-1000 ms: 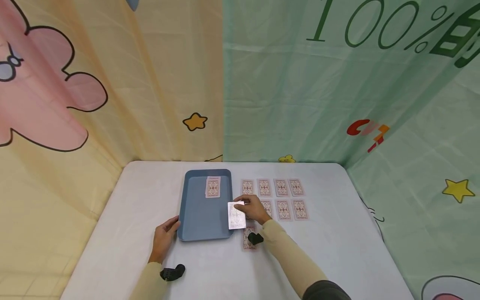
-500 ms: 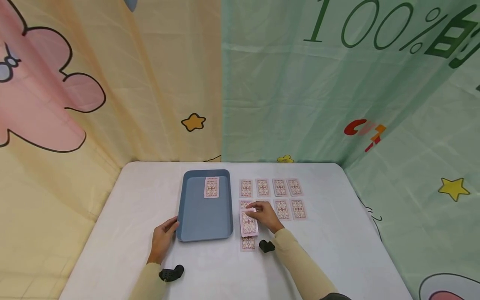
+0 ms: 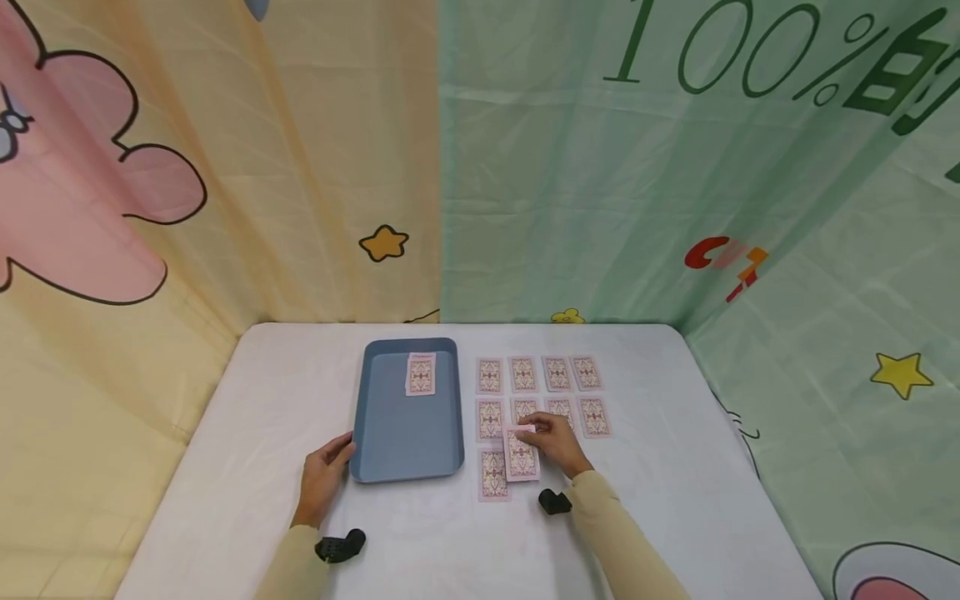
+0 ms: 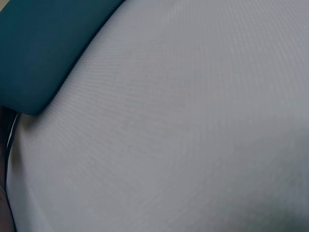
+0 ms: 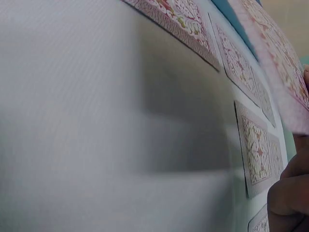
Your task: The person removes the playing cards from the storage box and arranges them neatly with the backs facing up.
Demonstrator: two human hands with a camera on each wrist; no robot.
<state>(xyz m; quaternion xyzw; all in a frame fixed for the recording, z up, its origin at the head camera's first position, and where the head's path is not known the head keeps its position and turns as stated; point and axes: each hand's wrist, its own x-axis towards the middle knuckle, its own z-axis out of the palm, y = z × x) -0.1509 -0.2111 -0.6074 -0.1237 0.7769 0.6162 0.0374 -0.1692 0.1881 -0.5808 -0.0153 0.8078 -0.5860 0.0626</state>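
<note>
My right hand (image 3: 558,442) pinches a playing card (image 3: 522,462) by its far edge, its red-patterned back facing up. Below and to its left, a card (image 3: 492,477) lies face down on the table, partly overlapped by the held one in the head view. In the right wrist view, the held card (image 5: 273,46) tilts above the laid cards, with curled fingers (image 5: 292,198) below it. My left hand (image 3: 322,477) rests its extended fingers against the left side of a blue tray (image 3: 405,442). Inside the tray, towards the back, lies a small pile of cards (image 3: 421,375).
Two rows of face-down cards stretch to the right of the tray, a back row (image 3: 522,375) and a middle row (image 3: 490,421). They lie on a white-covered table (image 3: 675,500). Printed curtains (image 3: 555,183) stand behind and at both sides.
My right hand has carried the card rightwards from over the tray's right edge to beside the front card, uncovering the left middle-row card. The left hand stays at the tray.
</note>
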